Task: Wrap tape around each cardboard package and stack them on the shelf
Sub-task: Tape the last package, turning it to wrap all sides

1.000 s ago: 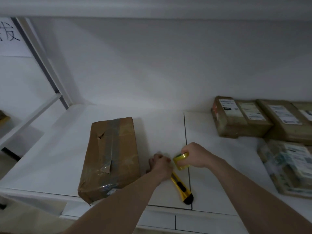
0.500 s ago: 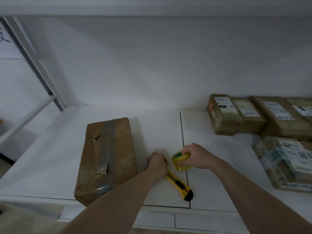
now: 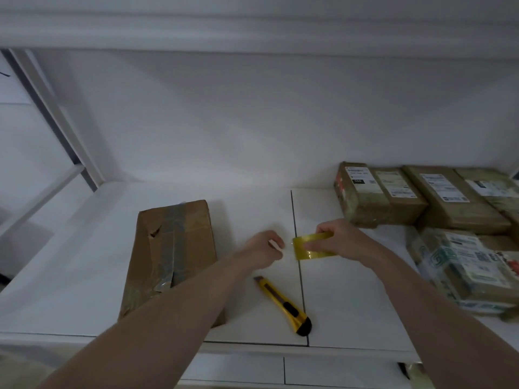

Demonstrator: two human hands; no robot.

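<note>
Right hand [image 3: 341, 239] grips tape roll [image 3: 313, 246]; left hand [image 3: 265, 248] apparently pinches its end

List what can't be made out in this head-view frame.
- Labels on the stacked packages: print too small and blurred.
- Rightmost packages: cut off by the frame edge.
- Near end of the brown package: hidden by the left forearm.
- Tape roll: partly covered by the right hand.
</note>
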